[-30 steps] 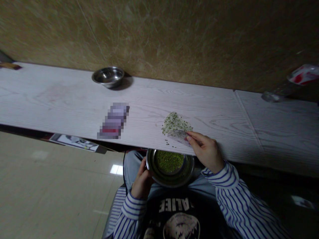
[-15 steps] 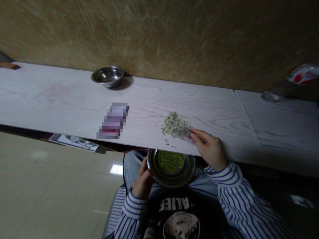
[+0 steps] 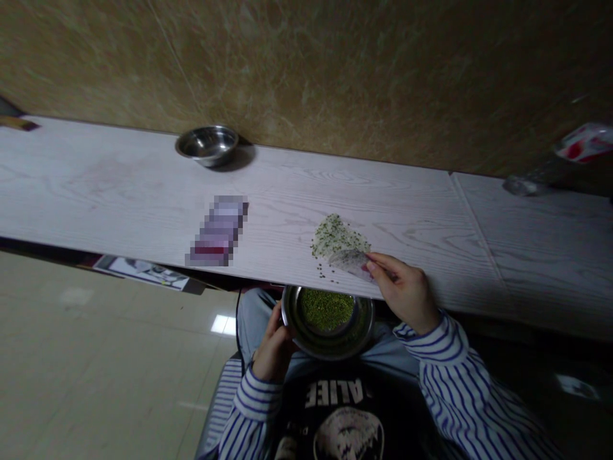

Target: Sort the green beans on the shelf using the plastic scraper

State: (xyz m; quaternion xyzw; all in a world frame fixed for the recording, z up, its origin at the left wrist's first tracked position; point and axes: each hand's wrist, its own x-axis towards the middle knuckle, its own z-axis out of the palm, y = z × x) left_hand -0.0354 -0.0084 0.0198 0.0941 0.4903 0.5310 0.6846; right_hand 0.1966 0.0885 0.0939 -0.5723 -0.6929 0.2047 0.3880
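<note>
A metal bowl (image 3: 366,332) with small green beans (image 3: 327,308) in it is held over my lap, just under the table's front edge. My left hand (image 3: 275,345) grips its left rim. On the table, a loose patch of green beans (image 3: 331,231) is spread out, with several stray ones towards the edge. My right hand (image 3: 405,287) pinches a thin, see-through plastic piece (image 3: 349,260) between thumb and fingers. That piece lies low against the near right side of the spread beans; whether it is a card or a bag I cannot tell.
Another metal bowl (image 3: 207,147) stands near the wall at the back left. A pixelated flat object (image 3: 218,231) lies left of the beans. On the far right, a clear plastic bottle (image 3: 550,169) with a red and white label lies by the wall. The white table (image 3: 383,191) is narrow.
My right hand and the plastic piece have shifted very slightly down towards the table edge. The bowl in my left hand stays nearly still.
</note>
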